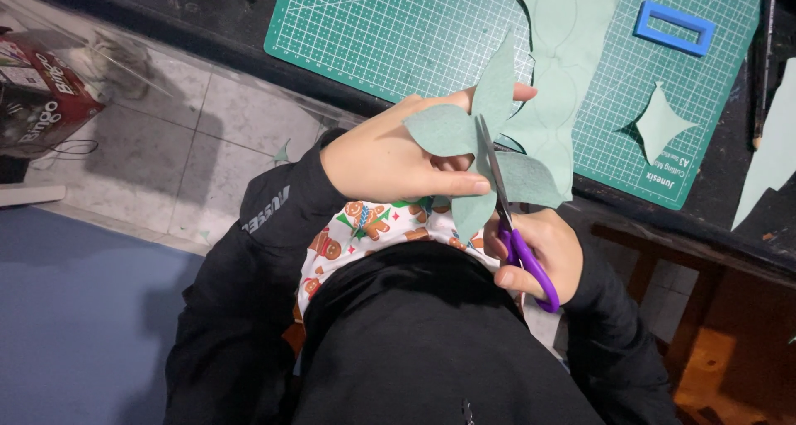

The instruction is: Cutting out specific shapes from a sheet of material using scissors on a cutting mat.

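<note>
My left hand [398,155] holds a pale green paper cut-out [452,131] with several pointed petals, thumb under it and fingers above. My right hand [539,255] grips purple-handled scissors [518,242]. Their metal blades point up and away from me into the cut-out, between two petals. Both hands are just in front of the desk edge, above my lap.
A green cutting mat [390,27] lies on the dark desk [746,193]. On it are a long pale green paper strip [564,52], a star-shaped paper scrap [659,122] and a blue rectangular frame [673,27]. A red box [37,89] stands on the tiled floor at left.
</note>
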